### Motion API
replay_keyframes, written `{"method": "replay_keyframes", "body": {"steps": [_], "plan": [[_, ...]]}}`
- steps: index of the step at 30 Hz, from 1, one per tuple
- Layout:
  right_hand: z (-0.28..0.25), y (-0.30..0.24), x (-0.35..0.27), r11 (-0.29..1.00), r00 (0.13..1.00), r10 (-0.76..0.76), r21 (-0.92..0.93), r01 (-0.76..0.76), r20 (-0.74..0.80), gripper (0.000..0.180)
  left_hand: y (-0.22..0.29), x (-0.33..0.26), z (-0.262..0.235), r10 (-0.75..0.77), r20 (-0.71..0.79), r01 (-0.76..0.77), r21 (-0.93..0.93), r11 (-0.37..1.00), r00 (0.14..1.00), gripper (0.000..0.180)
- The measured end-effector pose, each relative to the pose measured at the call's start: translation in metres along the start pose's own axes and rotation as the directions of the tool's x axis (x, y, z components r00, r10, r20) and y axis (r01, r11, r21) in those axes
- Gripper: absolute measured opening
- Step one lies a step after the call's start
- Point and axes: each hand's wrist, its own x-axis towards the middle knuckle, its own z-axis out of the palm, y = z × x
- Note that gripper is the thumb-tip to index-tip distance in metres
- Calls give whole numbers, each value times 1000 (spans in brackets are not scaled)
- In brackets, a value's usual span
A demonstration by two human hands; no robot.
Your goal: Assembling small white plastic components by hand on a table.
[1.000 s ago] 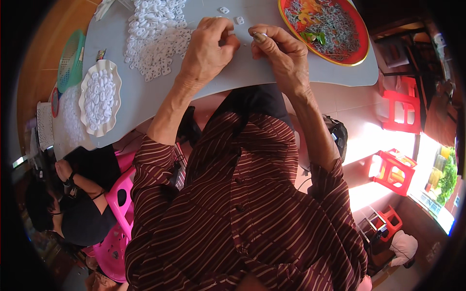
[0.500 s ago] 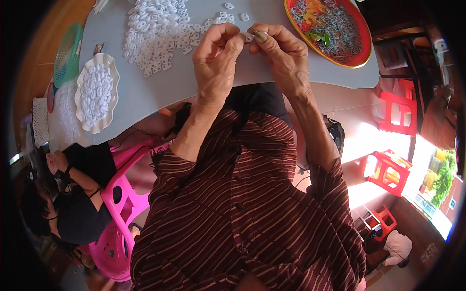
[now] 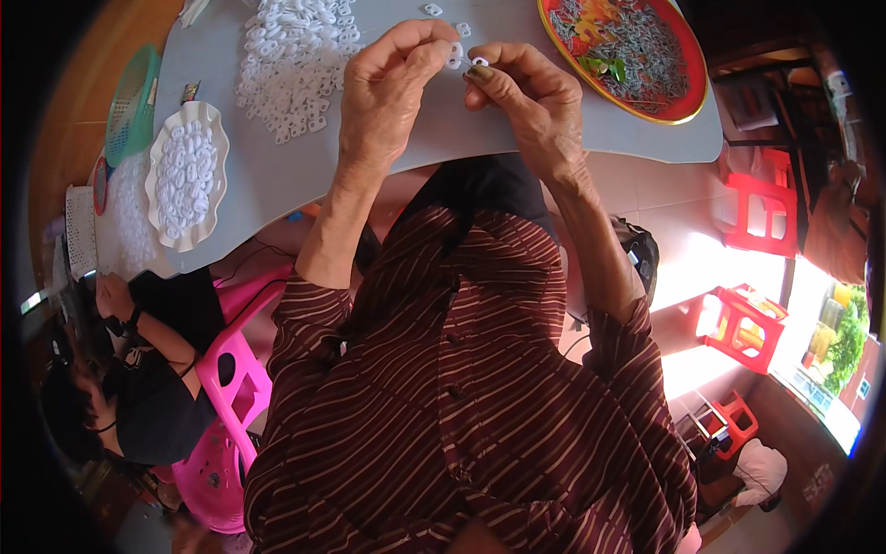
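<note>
My left hand (image 3: pixel 388 97) is raised over the near part of the grey table, thumb and forefinger pinching a small white plastic piece with a hole (image 3: pixel 455 54). Close to its right, my right hand (image 3: pixel 533 100) has thumb and forefinger closed on another small white piece (image 3: pixel 480 62), mostly covered by the fingertips. A narrow gap separates the two pieces. Left of my hands spreads a heap of similar white plastic pieces (image 3: pixel 291 78). A few loose white pieces (image 3: pixel 463 30) lie just beyond my fingertips.
At the right stands a round red tray (image 3: pixel 681 118) of small grey metal parts, with a green leaf print. A scalloped white dish (image 3: pixel 175 244) of white pieces sits left, near a green basket (image 3: pixel 129 111). Another person (image 3: pixel 152 406) sits left by a pink chair (image 3: pixel 242 369). Red stools (image 3: pixel 748 328) stand right.
My hands were together at one spot and have drawn apart. The left hand has moved left and up with its white piece; the right hand has barely moved.
</note>
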Motion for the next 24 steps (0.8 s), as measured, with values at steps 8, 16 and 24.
{"method": "replay_keyframes", "body": {"steps": [8,16,24], "plan": [[0,2,1,1000,999,2,-6,-2,-37,12,7,11,-10,-9,149,-6,97,995,989,15],[-3,2,1,999,1000,7,-41,-7,6,12,18,18,-10,-11,234,-89,410,908,972,15],[-3,2,2,999,999,34,18,-34,-13,11,24,23,0,-38,356,-180,558,810,934,14]]}}
